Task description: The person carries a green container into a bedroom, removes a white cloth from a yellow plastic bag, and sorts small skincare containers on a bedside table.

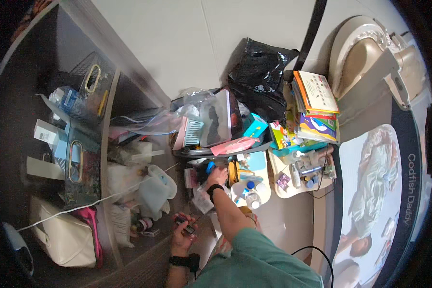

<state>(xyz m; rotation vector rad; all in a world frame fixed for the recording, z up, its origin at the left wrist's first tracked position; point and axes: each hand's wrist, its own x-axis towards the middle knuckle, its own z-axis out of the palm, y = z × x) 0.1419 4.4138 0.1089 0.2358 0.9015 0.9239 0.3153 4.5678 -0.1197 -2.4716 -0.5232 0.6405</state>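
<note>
My left hand (180, 235) is low in the middle, closed around a small dark object (184, 222) whose kind I cannot make out. Farther up, my right hand (218, 176) reaches into a dark cluttered spot beside a small blue item (210, 166); its fingertips are lost among the things there. A clear plastic bag (202, 201) lies just below that hand. To its right, several small bottles and jars stand on a light tray, among them a clear bottle (253, 199) and a jar with a blue lid (250, 185).
On the left, a dark shelf (113, 144) holds bins and a cream bag (62, 235). Behind the hands sits a crammed box (201, 152) beside a black plastic bag (259, 72). Stacked books (317, 91) and a second tray (291, 193) with bottles are right. A white cord (110, 196) crosses the left.
</note>
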